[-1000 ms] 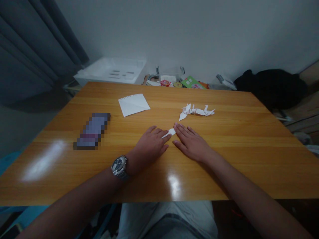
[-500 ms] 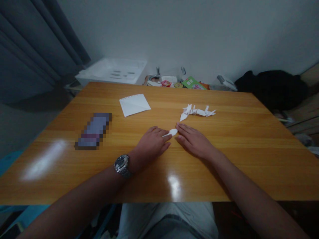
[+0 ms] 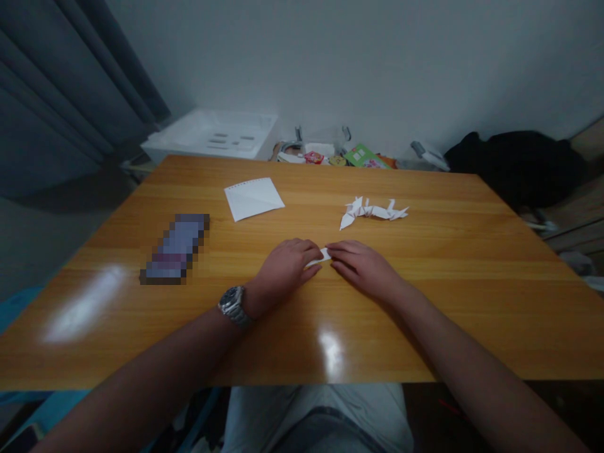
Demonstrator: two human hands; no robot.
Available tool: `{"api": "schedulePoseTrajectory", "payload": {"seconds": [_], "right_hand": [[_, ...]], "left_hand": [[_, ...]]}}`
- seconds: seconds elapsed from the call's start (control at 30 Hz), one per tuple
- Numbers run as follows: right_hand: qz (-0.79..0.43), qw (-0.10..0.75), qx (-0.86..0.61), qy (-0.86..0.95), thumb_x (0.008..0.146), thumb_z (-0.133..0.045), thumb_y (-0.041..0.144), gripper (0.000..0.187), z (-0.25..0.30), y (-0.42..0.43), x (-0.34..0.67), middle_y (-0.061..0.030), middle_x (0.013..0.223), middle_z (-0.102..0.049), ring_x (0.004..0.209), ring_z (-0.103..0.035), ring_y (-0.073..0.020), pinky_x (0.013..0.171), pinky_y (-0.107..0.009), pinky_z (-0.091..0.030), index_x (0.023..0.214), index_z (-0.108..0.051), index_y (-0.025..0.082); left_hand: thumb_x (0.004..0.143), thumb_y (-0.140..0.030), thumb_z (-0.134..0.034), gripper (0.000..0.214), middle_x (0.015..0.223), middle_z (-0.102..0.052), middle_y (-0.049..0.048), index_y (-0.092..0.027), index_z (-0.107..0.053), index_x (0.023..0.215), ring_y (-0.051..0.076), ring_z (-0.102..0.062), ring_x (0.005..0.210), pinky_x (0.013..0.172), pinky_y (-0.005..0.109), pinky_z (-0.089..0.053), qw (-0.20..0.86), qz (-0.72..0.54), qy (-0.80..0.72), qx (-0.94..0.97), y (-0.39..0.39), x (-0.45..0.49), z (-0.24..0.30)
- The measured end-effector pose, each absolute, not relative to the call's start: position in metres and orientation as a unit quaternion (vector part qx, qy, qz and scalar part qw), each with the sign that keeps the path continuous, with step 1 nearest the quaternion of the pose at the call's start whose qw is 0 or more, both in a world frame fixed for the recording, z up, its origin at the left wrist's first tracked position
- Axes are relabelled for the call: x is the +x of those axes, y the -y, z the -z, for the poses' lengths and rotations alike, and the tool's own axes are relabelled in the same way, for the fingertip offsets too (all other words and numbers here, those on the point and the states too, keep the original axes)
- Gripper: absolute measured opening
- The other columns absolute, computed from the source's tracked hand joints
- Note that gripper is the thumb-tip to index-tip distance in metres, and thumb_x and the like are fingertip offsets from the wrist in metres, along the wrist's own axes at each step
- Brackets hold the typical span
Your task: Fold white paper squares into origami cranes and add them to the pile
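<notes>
A small folded white paper (image 3: 324,254) lies at the middle of the wooden table (image 3: 283,352), partly covered by my fingers. My left hand (image 3: 286,264), with a metal wristwatch on its wrist, has its fingers and thumb closed on the paper's left end. At the other end, my right hand (image 3: 365,267) pinches the paper between its fingertips and thumb. Just beyond the right hand sits a row of folded paper shapes (image 3: 375,212), joined or touching; I cannot tell which.
A white sheet with a perforated edge (image 3: 255,199) lies at the back left. Nearer me on the left is a blurred-out phone-like device (image 3: 174,248). Past the far edge stand a white plastic tray (image 3: 212,135) and a green packet (image 3: 367,156) among small items.
Both hands have drawn closer together over the folded paper, and less of it shows. My right fingers have curled in from lying flatter. The other things stay put.
</notes>
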State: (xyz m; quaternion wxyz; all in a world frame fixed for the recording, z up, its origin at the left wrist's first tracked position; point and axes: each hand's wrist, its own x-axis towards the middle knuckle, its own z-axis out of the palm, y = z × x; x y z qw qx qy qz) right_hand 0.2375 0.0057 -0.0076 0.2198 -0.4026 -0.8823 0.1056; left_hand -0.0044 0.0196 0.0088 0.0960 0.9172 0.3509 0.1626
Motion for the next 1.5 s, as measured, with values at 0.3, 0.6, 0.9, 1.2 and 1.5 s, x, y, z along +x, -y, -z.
{"api": "schedulePoseTrajectory", "payload": {"seconds": [0.3, 0.6, 0.9, 1.2, 1.5], "right_hand": [[-0.094, 0.214, -0.392, 0.890, 0.102, -0.056, 0.026, 0.024, 0.005, -0.004, 0.232, -0.0116, 0.120, -0.072, 0.112, -0.066, -0.0269, 0.098, -0.046, -0.055, 0.119, -0.071, 0.019], [-0.134, 0.265, -0.420, 0.858, 0.101, -0.057, 0.026, 0.015, 0.005, -0.004, 0.232, -0.0086, 0.111, -0.071, 0.103, -0.066, -0.0232, 0.091, -0.039, -0.054, 0.110, -0.069, 0.022], [-0.173, 0.300, -0.441, 0.828, 0.103, -0.051, 0.023, 0.017, 0.000, -0.003, 0.230, -0.0076, 0.100, -0.068, 0.095, -0.063, -0.0216, 0.085, -0.036, -0.051, 0.104, -0.068, 0.019], [-0.128, 0.276, -0.447, 0.841, 0.101, -0.054, 0.022, 0.017, 0.009, -0.009, 0.232, -0.0080, 0.100, -0.068, 0.097, -0.060, -0.0245, 0.088, -0.041, -0.049, 0.105, -0.071, 0.022], [-0.128, 0.296, -0.458, 0.829, 0.098, -0.061, 0.021, 0.012, 0.007, -0.008, 0.229, -0.0083, 0.102, -0.065, 0.099, -0.059, -0.0252, 0.089, -0.042, -0.050, 0.104, -0.072, 0.022]], "left_hand": [[0.098, -0.027, -0.061, 0.017, 0.107, -0.069, 0.0075, -0.018, -0.068, 0.110, 0.023, -0.063, 0.098, 0.088, 0.036, -0.050, 0.110, -0.168, -0.379, 0.903, -0.021, -0.003, -0.008], [0.103, -0.029, -0.051, 0.021, 0.100, -0.071, 0.0051, -0.019, -0.070, 0.104, 0.021, -0.065, 0.093, 0.083, 0.033, -0.050, 0.114, -0.172, -0.394, 0.896, -0.018, -0.001, -0.015], [0.104, -0.029, -0.047, 0.021, 0.105, -0.069, 0.0054, -0.019, -0.065, 0.111, 0.019, -0.064, 0.096, 0.084, 0.031, -0.050, 0.136, -0.223, -0.378, 0.888, -0.019, -0.002, -0.014], [0.098, -0.020, -0.054, 0.017, 0.108, -0.066, 0.0067, -0.020, -0.067, 0.109, 0.021, -0.062, 0.095, 0.089, 0.035, -0.049, 0.130, -0.177, -0.326, 0.920, -0.021, -0.003, -0.009], [0.099, -0.022, -0.053, 0.020, 0.105, -0.066, 0.0080, -0.019, -0.069, 0.110, 0.022, -0.061, 0.096, 0.090, 0.036, -0.049, 0.125, -0.163, -0.331, 0.921, -0.020, -0.003, -0.009]]}}
